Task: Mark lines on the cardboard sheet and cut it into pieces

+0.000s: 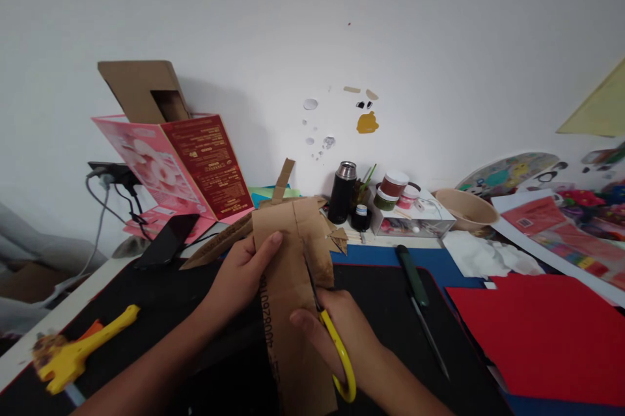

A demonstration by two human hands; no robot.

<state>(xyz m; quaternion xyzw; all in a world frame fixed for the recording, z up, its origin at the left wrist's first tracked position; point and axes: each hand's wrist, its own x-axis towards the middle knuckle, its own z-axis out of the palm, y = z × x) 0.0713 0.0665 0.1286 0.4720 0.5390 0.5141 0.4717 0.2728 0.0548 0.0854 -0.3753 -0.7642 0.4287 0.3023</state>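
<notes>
My left hand (249, 266) grips the left edge of a piece of brown cardboard (288, 240), thumb on top and fingers behind it. Printed digits run down the cardboard's left side. In my right hand (342, 331) is a pair of scissors with yellow handles (346, 364). Their dark blades lie in a slit that runs up through the cardboard, near its right edge. The strip right of the slit bends away a little. My right fingers partly hide the handles.
A knife with a green handle (414, 282) lies on the black mat (375, 325), right of my hands. Red paper (547, 338) is farther right. A yellow tool (88, 351) and a phone (168, 240) are at left. Behind stand a black flask (342, 194) and paint jars (393, 185).
</notes>
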